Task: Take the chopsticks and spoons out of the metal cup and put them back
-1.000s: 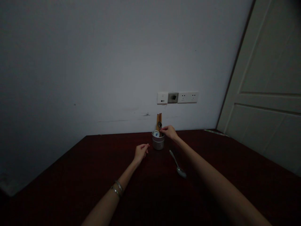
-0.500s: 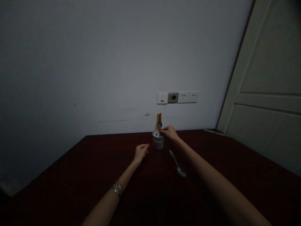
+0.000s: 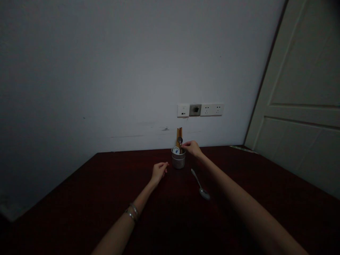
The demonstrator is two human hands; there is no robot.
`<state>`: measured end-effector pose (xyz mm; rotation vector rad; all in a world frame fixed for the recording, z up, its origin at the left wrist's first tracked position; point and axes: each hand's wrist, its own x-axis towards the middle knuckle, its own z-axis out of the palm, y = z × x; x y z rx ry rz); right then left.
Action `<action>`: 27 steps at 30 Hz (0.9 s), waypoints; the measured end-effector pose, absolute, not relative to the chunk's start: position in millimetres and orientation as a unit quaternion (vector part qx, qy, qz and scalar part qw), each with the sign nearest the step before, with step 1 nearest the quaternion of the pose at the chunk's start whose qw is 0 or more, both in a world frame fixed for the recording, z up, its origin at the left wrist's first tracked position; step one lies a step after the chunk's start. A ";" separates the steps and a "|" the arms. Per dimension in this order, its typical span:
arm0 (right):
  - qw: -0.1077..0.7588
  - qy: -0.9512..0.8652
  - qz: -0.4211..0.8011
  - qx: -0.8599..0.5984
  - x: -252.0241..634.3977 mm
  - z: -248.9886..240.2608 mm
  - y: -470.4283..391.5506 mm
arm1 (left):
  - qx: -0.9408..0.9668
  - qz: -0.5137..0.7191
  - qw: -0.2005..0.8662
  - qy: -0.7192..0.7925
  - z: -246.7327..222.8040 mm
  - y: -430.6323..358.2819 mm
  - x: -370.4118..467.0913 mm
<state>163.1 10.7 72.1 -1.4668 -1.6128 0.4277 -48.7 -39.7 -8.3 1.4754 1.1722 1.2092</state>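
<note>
A grey metal utensil holder [image 3: 178, 163] stands near the back of the dark red table. In it are wooden chopsticks [image 3: 177, 136], a white spoon [image 3: 176, 150] with a blue mark, and a small metal spoon [image 3: 180, 140], bowl upward. My right hand [image 3: 192, 147] reaches over the holder's right rim, thumb and fingers pinched on the small spoon's handle. Left of the holder, apart from it, my left hand [image 3: 159, 171] rests low with its fingers drawn together; nothing shows in them. A larger metal spoon [image 3: 199, 184] lies on the table below my right forearm's inner side.
The dark red table [image 3: 106, 198] runs back to a pale wall [image 3: 127, 78]. Wall sockets and a switch plate [image 3: 199, 110] sit above the holder. A panelled door [image 3: 300, 117] borders the right side. A thin strip [image 3: 243, 149] lies at the back right edge.
</note>
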 end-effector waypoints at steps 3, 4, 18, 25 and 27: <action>0.457 -0.639 0.192 -0.588 171.0 74.0 8.4 | 0.600 0.486 0.432 0.466 -8.7 -39.7 -49.0; 0.464 -0.636 0.198 -0.584 174.7 73.4 6.8 | 0.602 0.486 0.431 0.464 -9.0 -39.6 -49.1; 0.450 -0.609 0.244 -0.606 244.3 -18.5 -69.7 | 0.627 0.475 0.403 0.468 -11.7 -38.0 -50.8; 0.456 -0.638 0.210 -0.584 241.9 -29.2 -97.3 | 0.616 0.483 0.397 0.480 -7.9 -42.6 -51.8; 0.458 -0.644 0.196 -0.581 239.4 -27.5 -100.4 | 0.618 0.486 0.385 0.483 -7.1 -46.1 -51.5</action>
